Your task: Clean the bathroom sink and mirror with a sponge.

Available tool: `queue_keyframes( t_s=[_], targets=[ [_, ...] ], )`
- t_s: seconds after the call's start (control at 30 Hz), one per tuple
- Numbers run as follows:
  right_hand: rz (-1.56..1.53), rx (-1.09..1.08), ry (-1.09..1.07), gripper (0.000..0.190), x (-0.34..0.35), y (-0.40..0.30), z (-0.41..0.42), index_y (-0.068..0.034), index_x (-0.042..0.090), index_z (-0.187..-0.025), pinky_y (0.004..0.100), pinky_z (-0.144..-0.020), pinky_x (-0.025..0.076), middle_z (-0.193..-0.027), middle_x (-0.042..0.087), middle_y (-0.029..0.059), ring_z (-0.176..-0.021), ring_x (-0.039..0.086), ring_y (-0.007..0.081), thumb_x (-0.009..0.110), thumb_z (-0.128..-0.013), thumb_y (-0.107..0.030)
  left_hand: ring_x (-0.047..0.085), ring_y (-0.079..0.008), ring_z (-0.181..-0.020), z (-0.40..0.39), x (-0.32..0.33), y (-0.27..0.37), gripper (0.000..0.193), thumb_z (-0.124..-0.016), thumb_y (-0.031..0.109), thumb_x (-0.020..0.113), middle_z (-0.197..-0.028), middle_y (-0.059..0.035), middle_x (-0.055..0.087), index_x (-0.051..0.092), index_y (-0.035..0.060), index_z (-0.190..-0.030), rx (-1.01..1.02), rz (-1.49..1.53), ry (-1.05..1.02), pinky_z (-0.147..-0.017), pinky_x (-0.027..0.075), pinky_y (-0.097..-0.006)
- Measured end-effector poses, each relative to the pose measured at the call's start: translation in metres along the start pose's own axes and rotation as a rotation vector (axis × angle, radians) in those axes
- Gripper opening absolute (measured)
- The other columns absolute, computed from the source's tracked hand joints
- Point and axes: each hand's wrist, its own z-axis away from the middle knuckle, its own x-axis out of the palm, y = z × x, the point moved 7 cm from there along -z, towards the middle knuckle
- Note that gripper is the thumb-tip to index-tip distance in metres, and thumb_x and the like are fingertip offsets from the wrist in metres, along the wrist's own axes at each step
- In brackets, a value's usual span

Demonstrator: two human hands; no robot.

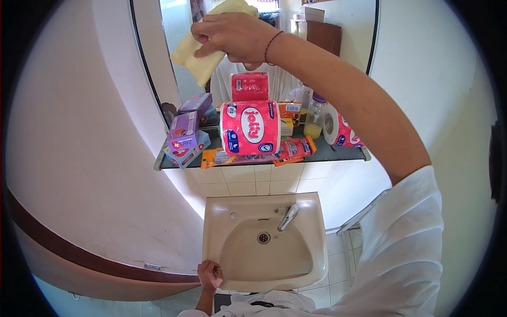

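Note:
My right hand (233, 37) grips a pale yellow cloth (198, 65) in front of the wall mirror (352, 51). Part of the cloth hangs below the fingers, over the left half of the glass. Whether it touches the glass is hard to tell. My left hand (210, 274) is low at the left front corner of a cream washbasin (263, 283), its fingers curled in and nothing clearly visible in them. Below the mirror runs a dark shelf (336, 153), where a pink-wrapped toilet roll (250, 127) stands in the middle, mirrored in the glass behind.
Purple (183, 130) and light blue (188, 150) cartons are stacked at the shelf's left end. Orange-and-red packets (297, 147) lie along its front. To the right stand a baby bottle (315, 117) with yellowish contents and another wrapped roll (344, 128). A chrome tap (288, 217) rises from the basin.

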Motion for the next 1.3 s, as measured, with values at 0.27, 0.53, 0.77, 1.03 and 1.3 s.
queue_keyframes(
  t_s=[0.27, 0.53, 0.77, 1.03, 1.3],
  targets=[
    [0.027, -0.110, -0.036, 0.044, -0.037, 0.030, 0.063, -0.023, 0.073, -0.093, 0.0342, -0.078, 0.050, -0.093, 0.054, -0.0009, -0.093, 0.056, 0.0203, 0.074, -0.051, -0.008, 0.055, -0.0258, -0.066, -0.003, 0.003, 0.006, 0.011, -0.056, 0.004, 0.057, -0.064, -0.0048, 0.053, 0.055, 0.0107, -0.064, 0.031, -0.008, -0.015, -0.061, 0.038, -0.0384],
    [0.070, 0.216, -0.146, 0.025, -0.116, 0.078, 0.149, -0.016, 0.070, -0.082, 0.0351, -0.084, 0.044, -0.096, 0.060, 0.0028, -0.097, 0.055, 0.0239, 0.069, -0.061, -0.002, 0.054, -0.0266, -0.066, 0.000, 0.002, 0.007, 0.011, -0.055, 0.006, 0.057, -0.064, -0.0053, 0.052, 0.053, 0.0105, -0.064, 0.026, -0.083, 0.019, -0.062, 0.038, -0.0389],
    [0.352, 0.111, 0.434, 0.013, -0.147, 0.079, 0.096, -0.019, 0.069, -0.080, 0.0340, -0.075, 0.043, -0.092, 0.055, -0.0011, -0.090, 0.053, 0.0172, 0.071, -0.068, -0.014, 0.053, -0.0266, -0.066, 0.004, 0.006, 0.001, 0.007, -0.053, 0.007, 0.054, -0.064, -0.0059, 0.052, 0.052, 0.0109, -0.059, -0.041, -0.118, 0.032, -0.064, 0.039, -0.0390],
    [0.354, 0.039, 0.322, 0.009, -0.118, 0.100, 0.104, -0.020, 0.071, -0.080, 0.0324, -0.077, 0.042, -0.093, 0.056, -0.0010, -0.093, 0.053, 0.0166, 0.065, -0.073, -0.021, 0.051, -0.0266, -0.064, 0.003, 0.004, 0.000, 0.007, -0.052, 0.008, 0.054, -0.062, -0.0058, 0.048, 0.051, 0.0106, -0.058, -0.013, -0.153, 0.035, -0.063, 0.037, -0.0392],
    [0.228, 0.057, -0.027, 0.008, -0.145, 0.105, 0.154, -0.017, 0.071, -0.078, 0.0307, -0.075, 0.042, -0.080, 0.057, 0.0019, -0.084, 0.054, 0.0179, 0.065, -0.073, -0.019, 0.049, -0.0269, -0.063, 0.003, 0.008, 0.009, 0.008, -0.052, 0.007, 0.053, -0.061, -0.0058, 0.047, 0.049, 0.0102, -0.057, 0.009, -0.204, 0.062, -0.063, 0.037, -0.0396]
  ],
)
